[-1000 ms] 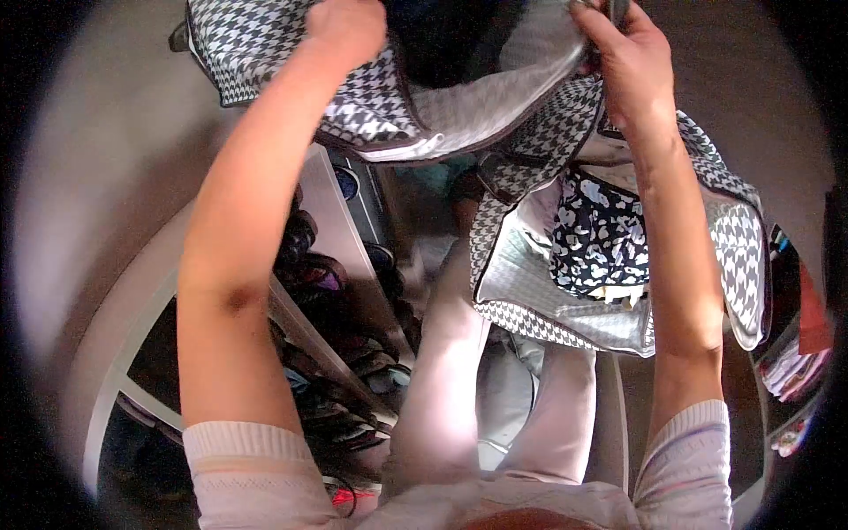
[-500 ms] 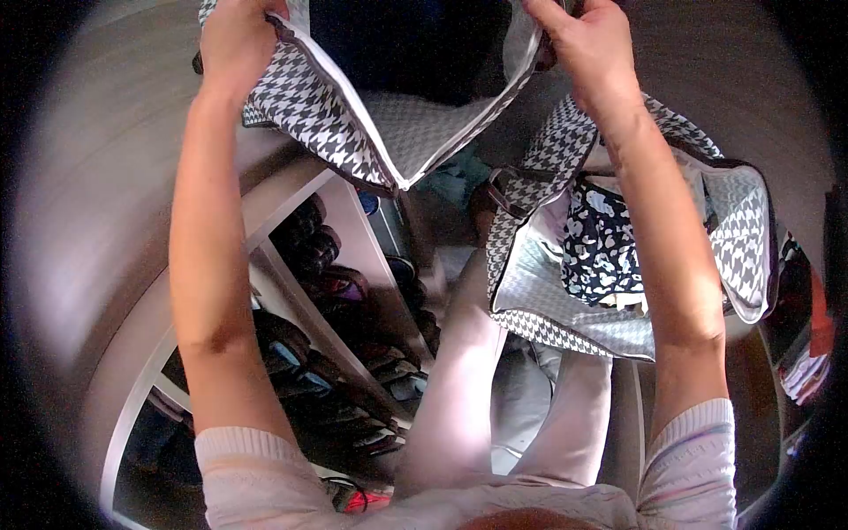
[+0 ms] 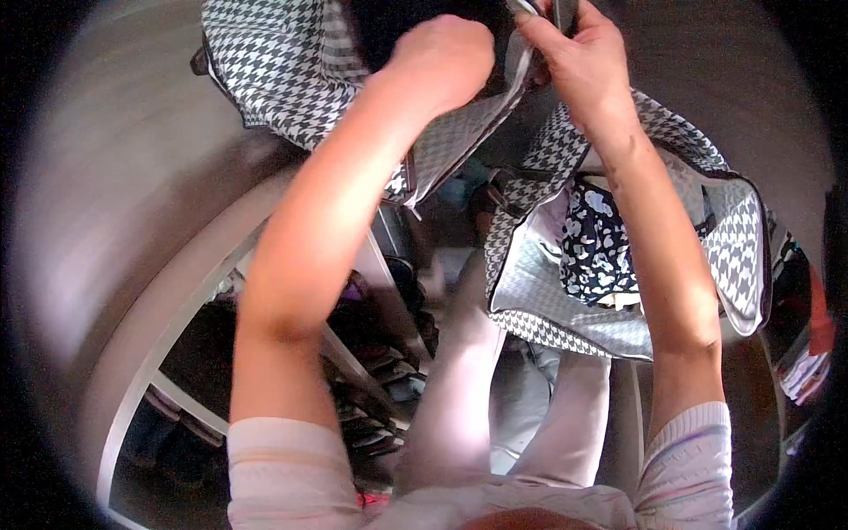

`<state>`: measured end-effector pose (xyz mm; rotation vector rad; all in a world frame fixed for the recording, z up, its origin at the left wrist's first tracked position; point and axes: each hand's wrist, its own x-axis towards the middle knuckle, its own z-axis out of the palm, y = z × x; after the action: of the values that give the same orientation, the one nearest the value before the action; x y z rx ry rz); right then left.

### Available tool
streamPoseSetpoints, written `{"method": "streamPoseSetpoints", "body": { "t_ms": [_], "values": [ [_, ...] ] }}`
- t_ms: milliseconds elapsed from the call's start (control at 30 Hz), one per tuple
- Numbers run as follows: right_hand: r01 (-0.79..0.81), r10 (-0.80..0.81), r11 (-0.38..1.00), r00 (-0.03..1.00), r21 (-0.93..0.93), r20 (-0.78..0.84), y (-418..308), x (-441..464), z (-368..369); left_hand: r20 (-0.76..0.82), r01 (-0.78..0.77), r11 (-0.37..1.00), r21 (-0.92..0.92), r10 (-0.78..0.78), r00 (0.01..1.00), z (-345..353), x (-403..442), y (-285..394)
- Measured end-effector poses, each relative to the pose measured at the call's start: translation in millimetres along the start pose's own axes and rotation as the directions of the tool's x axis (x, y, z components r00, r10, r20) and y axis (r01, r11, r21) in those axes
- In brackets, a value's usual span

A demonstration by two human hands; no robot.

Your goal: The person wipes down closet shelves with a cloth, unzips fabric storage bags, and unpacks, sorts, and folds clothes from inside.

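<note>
A black-and-white houndstooth storage bag (image 3: 283, 66) gapes at the top of the view, with dark contents (image 3: 389, 26) inside. My right hand (image 3: 587, 66) grips the right edge of its zipped opening between thumb and fingers. Over the mouth of the bag, my left hand (image 3: 446, 62) is turned back-up, and its fingers are hidden beneath it. A second houndstooth bag (image 3: 565, 331) sits open below my right forearm. Folded inside that one is a black cloth with a white blotchy print (image 3: 601, 238), beside paler fabric.
Below left, a shelf unit with pale dividers (image 3: 384, 283) holds shoes and dark items. My legs (image 3: 450, 389) stand between it and the second bag. Red and striped fabrics (image 3: 808, 353) show at the far right, and a grey-brown surface (image 3: 115, 177) curves along the left.
My left hand has let go of the bag's left edge and moved right, over the opening. The left side of the bag has slackened. My right hand keeps its hold.
</note>
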<state>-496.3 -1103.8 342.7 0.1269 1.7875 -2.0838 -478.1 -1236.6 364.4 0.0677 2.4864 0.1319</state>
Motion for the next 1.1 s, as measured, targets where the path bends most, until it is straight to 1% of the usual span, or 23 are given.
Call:
{"method": "streamPoseSetpoints", "body": {
  "t_ms": [67, 133, 167, 200, 233, 267, 300, 333, 400, 433, 533, 567, 633, 667, 733, 767, 800, 833, 900, 933, 1000, 1033, 1100],
  "values": [
    [-0.012, 0.012, 1.000, 1.000, 0.024, 0.000, -2.5, -2.2, -6.3, 0.059, 0.076, 0.997, 0.002, -0.076, 0.995, 63.6, 58.8, -17.5],
    [-0.035, 0.035, 0.999, 0.999, 0.037, 0.009, -2.5, -2.5, -15.5, 0.055, 0.142, 0.989, -0.046, -0.139, 0.989, 116.2, 93.9, -47.7],
    [-0.057, 0.057, 0.998, 0.998, -0.011, -0.006, -6.1, -2.2, -17.9, -0.011, 0.180, 0.984, -0.019, -0.180, 0.984, 134.2, 103.1, -61.1],
    [-0.079, 0.076, 0.991, 0.997, -0.105, -0.032, -9.1, -1.6, -21.1, -0.076, 0.215, 0.977, 0.004, -0.214, 0.974, 153.7, 112.8, -75.1],
    [-0.087, 0.083, 0.987, 0.996, -0.136, -0.033, -10.9, -1.3, -22.4, -0.297, 0.285, 0.956, 0.065, -0.254, 0.920, 179.6, 128.9, -94.3],
    [-0.094, 0.089, 0.982, 0.995, -0.164, -0.037, -10.6, -1.1, -22.0, -0.507, 0.365, 0.925, 0.108, -0.265, 0.820, 199.9, 141.1, -105.9],
    [-0.079, 0.072, 0.985, 0.996, -0.157, -0.048, -8.3, -2.6, -20.4, -0.401, 0.444, 0.891, 0.093, -0.375, 0.836, 179.6, 128.0, -96.4],
    [-0.063, 0.055, 0.987, 0.997, -0.147, -0.057, -5.0, -4.6, -17.6, -0.287, 0.521, 0.848, 0.093, -0.478, 0.830, 157.7, 114.1, -88.9],
    [-0.031, 0.026, 0.988, 0.999, -0.153, -0.038, -4.2, -4.4, -16.1, -0.229, 0.482, 0.872, 0.079, -0.455, 0.861, 165.0, 121.5, -111.8],
    [-0.015, 0.014, 0.985, 1.000, -0.169, -0.010, -3.7, -5.1, -17.7, -0.138, 0.463, 0.880, 0.104, -0.448, 0.883, 161.2, 120.6, -114.2],
    [0.040, -0.041, 0.980, 0.999, -0.196, 0.003, 13.3, -4.5, -22.2, -0.062, 0.411, 0.909, 0.065, -0.408, 0.911, 162.6, 137.0, -140.9],
    [0.078, -0.074, 0.984, 0.997, -0.159, 0.033, 17.9, -4.9, -25.5, -0.042, 0.351, 0.932, 0.089, -0.349, 0.936, 163.2, 141.0, -154.0],
    [0.068, -0.068, 0.982, 0.998, -0.178, 0.007, 15.7, -5.2, -24.4, -0.010, 0.228, 0.964, 0.138, -0.229, 0.973, 159.8, 154.7, -188.0],
    [0.063, -0.065, 0.980, 0.998, -0.187, -0.006, 14.5, -5.3, -23.9, 0.075, 0.282, 0.958, 0.050, -0.285, 0.955, 160.7, 168.4, -213.9],
    [0.013, -0.006, 0.990, 0.999, -0.141, 0.054, 7.9, -5.4, -29.2, 0.263, 0.400, 0.911, -0.104, -0.362, 0.894, 170.5, 192.1, -262.2],
    [-0.005, 0.015, 0.993, 0.996, -0.121, 0.086, 6.1, -4.1, -31.9, 0.009, 0.304, 0.953, -0.006, -0.304, 0.953, 178.5, 184.8, -269.2],
    [-0.025, 0.037, 0.994, 0.992, -0.103, 0.117, 4.3, -2.9, -34.6, -0.235, 0.231, 0.966, 0.114, -0.200, 0.951, 191.4, 172.8, -273.8],
    [-0.028, 0.041, 0.993, 0.993, -0.111, 0.115, 2.4, -3.6, -33.1, -0.446, 0.185, 0.951, 0.249, -0.057, 0.893, 202.8, 160.7, -282.6],
    [-0.048, 0.056, 0.986, 0.998, -0.160, 0.043, -0.3, 0.3, -26.3, -0.424, 0.202, 0.957, 0.207, -0.098, 0.900, 215.8, 165.7, -334.3],
    [-0.076, 0.080, 0.987, 0.996, -0.143, 0.028, -1.7, 1.6, -23.4, -0.411, 0.212, 0.959, 0.188, -0.119, 0.904, 212.9, 166.1, -352.6],
    [-0.128, 0.129, 0.986, 0.992, -0.109, 0.000, -4.3, 1.4, -18.9, -0.308, 0.215, 0.972, -0.089, -0.232, 0.923, 191.5, 145.8, -350.1],
    [-0.104, 0.109, 0.988, 0.993, -0.110, 0.041, -2.7, 1.1, -20.6, -0.245, 0.222, 0.948, -0.228, -0.276, 0.929, 182.2, 132.8, -343.6],
    [-0.112, 0.115, 0.992, 0.992, -0.063, 0.055, -0.4, 0.1, -20.7, -0.115, 0.237, 0.836, -0.494, -0.333, 0.936, 158.2, 103.6, -312.6]
  ]
}}
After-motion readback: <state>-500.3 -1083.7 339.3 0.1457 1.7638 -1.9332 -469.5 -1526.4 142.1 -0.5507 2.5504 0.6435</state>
